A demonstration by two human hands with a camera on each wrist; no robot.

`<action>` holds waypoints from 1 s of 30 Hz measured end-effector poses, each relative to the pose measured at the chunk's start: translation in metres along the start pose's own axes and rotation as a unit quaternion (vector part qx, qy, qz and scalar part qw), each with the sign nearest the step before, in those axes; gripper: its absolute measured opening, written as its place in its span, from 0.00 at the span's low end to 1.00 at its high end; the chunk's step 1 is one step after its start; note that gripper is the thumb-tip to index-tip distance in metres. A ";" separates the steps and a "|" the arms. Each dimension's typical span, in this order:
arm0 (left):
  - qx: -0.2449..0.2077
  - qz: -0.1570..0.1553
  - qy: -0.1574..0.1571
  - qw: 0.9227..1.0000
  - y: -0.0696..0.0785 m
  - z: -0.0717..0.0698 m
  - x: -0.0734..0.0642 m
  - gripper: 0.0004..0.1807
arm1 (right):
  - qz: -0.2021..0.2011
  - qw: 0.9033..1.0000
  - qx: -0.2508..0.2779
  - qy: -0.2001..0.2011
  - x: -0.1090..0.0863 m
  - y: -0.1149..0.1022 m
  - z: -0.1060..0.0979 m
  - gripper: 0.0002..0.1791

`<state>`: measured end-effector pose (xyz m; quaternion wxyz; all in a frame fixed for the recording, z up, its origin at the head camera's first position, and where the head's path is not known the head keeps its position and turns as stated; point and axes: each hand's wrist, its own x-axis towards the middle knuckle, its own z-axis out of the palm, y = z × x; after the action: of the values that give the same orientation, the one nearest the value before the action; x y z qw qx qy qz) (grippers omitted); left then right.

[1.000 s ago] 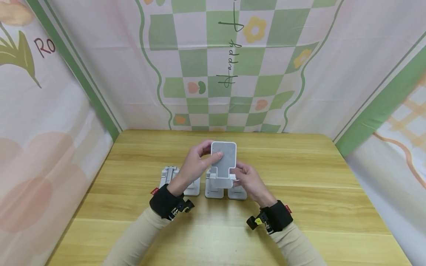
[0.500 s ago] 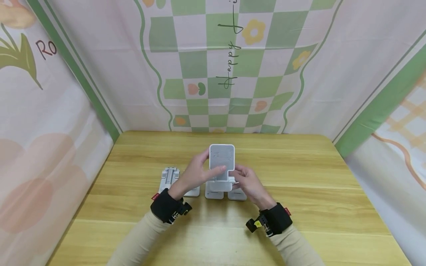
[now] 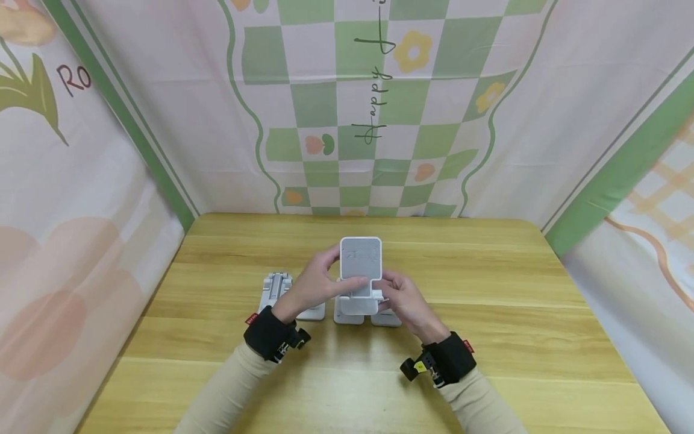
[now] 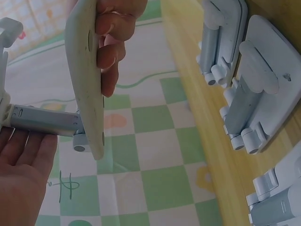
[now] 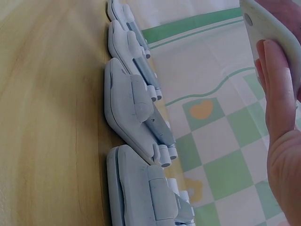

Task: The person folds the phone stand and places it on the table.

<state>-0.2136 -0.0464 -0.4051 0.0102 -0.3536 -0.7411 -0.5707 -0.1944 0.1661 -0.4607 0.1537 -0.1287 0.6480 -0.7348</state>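
Observation:
A white phone stand with a grey pad (image 3: 360,256) is held unfolded above the table. My left hand (image 3: 314,286) grips its upper plate, thumb across the pad and fingers behind. In the left wrist view, the left hand's fingers lie along the grey metal stem (image 4: 44,120). My right hand (image 3: 403,301) holds the stand low, mostly behind it; its fingers curl on the flat base (image 4: 84,80). Several folded stands lie in a row beneath, among them a leftmost one (image 3: 276,288) and a right one (image 3: 387,318) partly covered by the hands.
The wooden table (image 3: 515,313) carries the row of folded stands (image 5: 136,103) close together. A patterned cloth (image 3: 358,108) hangs behind the table, with more cloth at both sides.
The left thumb has slid down the grey pad toward the lower lip. The held stand has dropped slightly and shifted a little left. The right hand keeps nearly the same place.

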 end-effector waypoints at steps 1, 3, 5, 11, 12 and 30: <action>0.001 -0.002 0.001 1.000 0.000 0.000 0.000 0.26 | 0.000 1.000 -0.002 -0.001 0.000 0.000 0.000 0.30; 0.003 -0.005 0.003 1.000 0.000 -0.001 -0.001 0.26 | 0.001 1.000 -0.003 -0.002 0.000 0.000 0.000 0.29; 0.005 -0.005 0.004 1.000 -0.001 -0.001 -0.001 0.27 | 0.001 1.000 -0.003 -0.004 0.000 0.000 0.000 0.28; 0.018 -0.007 0.012 1.000 -0.001 0.000 0.000 0.25 | -0.008 1.000 0.004 -0.011 -0.001 0.002 0.000 0.28; 0.023 -0.006 0.015 1.000 0.001 0.000 0.001 0.25 | -0.010 1.000 0.007 -0.013 -0.001 0.003 0.000 0.29; 0.070 0.047 0.058 0.995 0.016 0.002 0.004 0.21 | 0.005 0.999 0.020 -0.038 -0.002 -0.001 0.001 0.29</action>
<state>-0.2075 -0.0410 -0.3906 0.1046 -0.3528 -0.7600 -0.5357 -0.1922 0.1656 -0.4595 0.1843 -0.1506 0.6274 -0.7415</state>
